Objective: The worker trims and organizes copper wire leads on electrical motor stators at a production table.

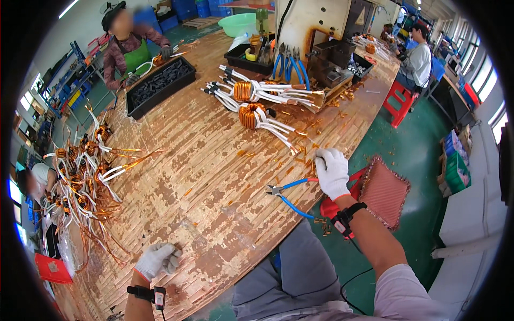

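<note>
In a white glove, my right hand (333, 174) is low over the table's right edge, its fingers bent down and partly hidden. Blue-and-red-handled cutting pliers (276, 190) lie beside it with handles spread. One handle meets the glove; whether it is gripped is hidden. My left hand (158, 260), also gloved, rests near the front edge with curled fingers and nothing visible in them. Copper-wound ring coils (250, 116) with white-sleeved leads lie beyond my right hand. On the left is a heap of similar coils (80, 171) with long bare copper ends.
A black tray (160, 88) of dark pieces stands at the far left, by a person (131, 48) handling a coil. Several blue-handled pliers (289, 64) stand beside a machine (316, 21). Copper scraps (305, 160) litter the worn tabletop. A cushioned red stool (383, 192) stands right.
</note>
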The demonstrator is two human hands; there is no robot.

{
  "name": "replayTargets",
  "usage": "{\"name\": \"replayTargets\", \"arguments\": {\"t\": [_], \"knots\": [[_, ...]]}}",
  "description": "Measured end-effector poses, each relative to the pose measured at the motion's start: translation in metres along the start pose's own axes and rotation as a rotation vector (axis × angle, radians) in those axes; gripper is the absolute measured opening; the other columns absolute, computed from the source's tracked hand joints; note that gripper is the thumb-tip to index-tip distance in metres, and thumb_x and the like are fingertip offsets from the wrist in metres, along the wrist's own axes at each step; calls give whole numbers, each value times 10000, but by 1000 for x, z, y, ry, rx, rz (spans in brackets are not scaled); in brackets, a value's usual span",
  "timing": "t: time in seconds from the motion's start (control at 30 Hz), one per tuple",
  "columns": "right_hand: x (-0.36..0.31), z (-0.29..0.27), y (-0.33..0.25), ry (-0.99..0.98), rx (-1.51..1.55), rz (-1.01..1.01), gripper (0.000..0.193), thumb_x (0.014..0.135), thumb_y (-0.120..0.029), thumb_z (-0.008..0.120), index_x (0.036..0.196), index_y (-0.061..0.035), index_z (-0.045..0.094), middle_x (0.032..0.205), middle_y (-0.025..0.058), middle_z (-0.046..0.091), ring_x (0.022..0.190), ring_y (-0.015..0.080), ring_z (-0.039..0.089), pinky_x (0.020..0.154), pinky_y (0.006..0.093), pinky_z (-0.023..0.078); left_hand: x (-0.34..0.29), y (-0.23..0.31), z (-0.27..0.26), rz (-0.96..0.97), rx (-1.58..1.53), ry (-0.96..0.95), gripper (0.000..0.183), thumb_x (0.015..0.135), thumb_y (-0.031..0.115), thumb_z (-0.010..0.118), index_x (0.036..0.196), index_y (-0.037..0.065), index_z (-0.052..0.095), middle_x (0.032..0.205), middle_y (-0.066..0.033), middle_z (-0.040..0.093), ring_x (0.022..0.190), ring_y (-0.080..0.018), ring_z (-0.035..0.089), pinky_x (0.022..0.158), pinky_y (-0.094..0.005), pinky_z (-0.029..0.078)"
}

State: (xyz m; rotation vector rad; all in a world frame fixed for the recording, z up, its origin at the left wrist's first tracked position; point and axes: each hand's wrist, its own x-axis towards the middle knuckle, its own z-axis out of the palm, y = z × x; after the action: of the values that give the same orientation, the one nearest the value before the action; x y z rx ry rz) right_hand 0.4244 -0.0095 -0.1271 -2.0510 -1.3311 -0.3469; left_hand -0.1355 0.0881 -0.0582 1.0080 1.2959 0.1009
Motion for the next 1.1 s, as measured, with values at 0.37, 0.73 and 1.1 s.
{"name": "replayTargets", "arguments": {"t": [0.37,0.73,1.1], "knots": [[56,-29,-10,82,138,-132,192,934,-165,657,1110,-96,688,1067,144,673,1037,367,630,910,460,503,2,7,11,-13,14,44,327,1028,307,603,928,21,725,660,-82,684,515,-173,639,458,-284,488],[211,1,-94,-102,-474,-633,189,947,-241,605,1095,-137,658,980,99,676,977,312,669,819,485,520,-2,7,13,9,31,39,376,1007,380,646,932,23,741,690,-76,702,521,-147,635,464,-271,500],[211,12,-99,-218,-764,-557,98,918,-180,602,943,-115,670,948,118,707,957,323,692,815,468,512,0,3,6,2,-18,-29,396,995,421,661,887,46,731,719,-82,718,498,-128,616,434,-277,473]]}}
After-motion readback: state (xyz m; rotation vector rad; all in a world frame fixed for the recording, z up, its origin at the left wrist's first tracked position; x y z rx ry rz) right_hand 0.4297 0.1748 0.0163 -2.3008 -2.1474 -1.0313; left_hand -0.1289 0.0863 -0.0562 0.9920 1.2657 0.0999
